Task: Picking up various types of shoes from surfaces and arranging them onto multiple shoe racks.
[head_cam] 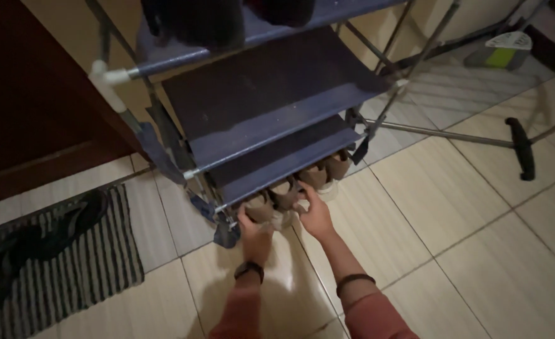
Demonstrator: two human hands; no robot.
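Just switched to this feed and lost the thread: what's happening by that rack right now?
A person crouches over a blue fabric shoe rack on a tiled floor. Both hands are at its bottom tier, where brown shoes stand in a row. The left hand is on the shoe nearest the rack's corner, and the right hand touches the next one along. Dark sandals lie on a striped mat to the left. How firmly either hand grips is unclear.
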